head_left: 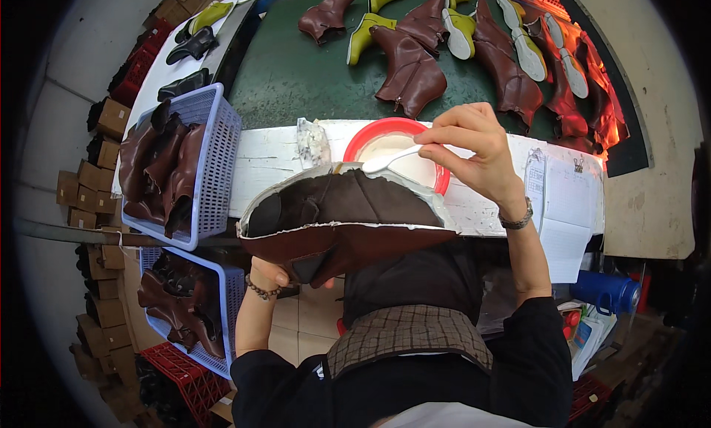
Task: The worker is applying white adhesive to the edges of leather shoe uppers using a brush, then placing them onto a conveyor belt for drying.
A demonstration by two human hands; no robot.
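My left hand [268, 275] is closed on a brown leather boot upper [355, 244] from below, its fingers partly hidden under it. The upper lies on its side, showing dark lining [341, 200] and a whitish smear along its edges. Pinched between my right thumb and fingers [474, 148] is a slim white plastic spoon-like tool [398, 157]; whether its end is a spoon or a brush I cannot tell. That end touches the upper's far edge. Behind it stands a red-rimmed bowl [361, 137] of creamy white paste, partly covered by my right hand and the upper.
Brown boots [412, 74] and yellow-green boots [365, 37] lie on the green table [278, 80], under an orange glow at far right. Blue baskets [215, 143] of brown uppers stand at left. Papers [564, 206] and a blue bottle [606, 292] are at right.
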